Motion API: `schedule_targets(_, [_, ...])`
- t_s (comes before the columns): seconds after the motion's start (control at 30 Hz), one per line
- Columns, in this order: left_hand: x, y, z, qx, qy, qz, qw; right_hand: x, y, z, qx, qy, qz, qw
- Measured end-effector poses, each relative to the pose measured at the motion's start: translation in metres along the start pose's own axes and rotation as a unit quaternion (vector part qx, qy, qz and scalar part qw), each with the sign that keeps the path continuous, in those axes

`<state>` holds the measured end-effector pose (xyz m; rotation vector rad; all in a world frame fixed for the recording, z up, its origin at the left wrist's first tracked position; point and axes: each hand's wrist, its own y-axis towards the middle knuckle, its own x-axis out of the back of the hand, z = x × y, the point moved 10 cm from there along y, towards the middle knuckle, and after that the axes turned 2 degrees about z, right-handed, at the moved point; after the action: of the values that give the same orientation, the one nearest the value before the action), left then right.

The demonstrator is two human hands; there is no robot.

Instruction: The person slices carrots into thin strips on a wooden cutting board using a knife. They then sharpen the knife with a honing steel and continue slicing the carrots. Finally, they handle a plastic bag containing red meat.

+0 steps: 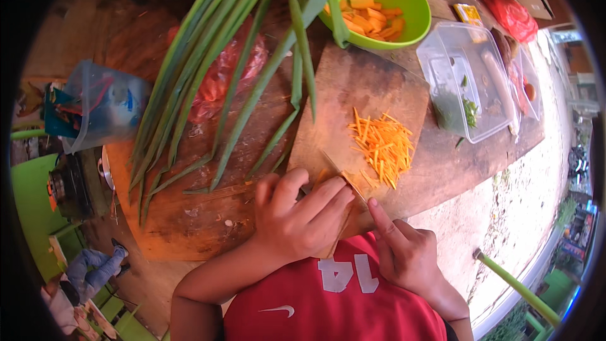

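While right hand (407, 249) holds knife (357, 191), orange strips (382, 147) lie nearby.

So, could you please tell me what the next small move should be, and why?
I'd probably ease the fingertips of the left hand back slightly before another cut. The right hand holds the knife, and its blade sits right beside those fingers over the cutting board, with a pile of thin orange strips just past it.

Free room lies on the board (372, 82) above the carrot strips (383, 150), onions (208, 50) blocking the left, bowl (413, 9) the far side, box (467, 39) the right.
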<state>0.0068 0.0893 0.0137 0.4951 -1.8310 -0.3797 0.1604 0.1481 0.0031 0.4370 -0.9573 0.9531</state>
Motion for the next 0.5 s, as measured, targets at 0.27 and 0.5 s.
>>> schedule_targets(0.27, [-0.001, 0.001, 0.000, -0.022, 0.016, 0.010, 1.000, 0.004, -0.004, 0.010, 0.016, -0.030, 0.013, 0.999])
schedule_targets(0.5, [-0.001, 0.004, -0.003, -0.024, 0.022, 0.019, 0.999, -0.004, -0.010, 0.002, -0.001, 0.006, 0.046, 0.999])
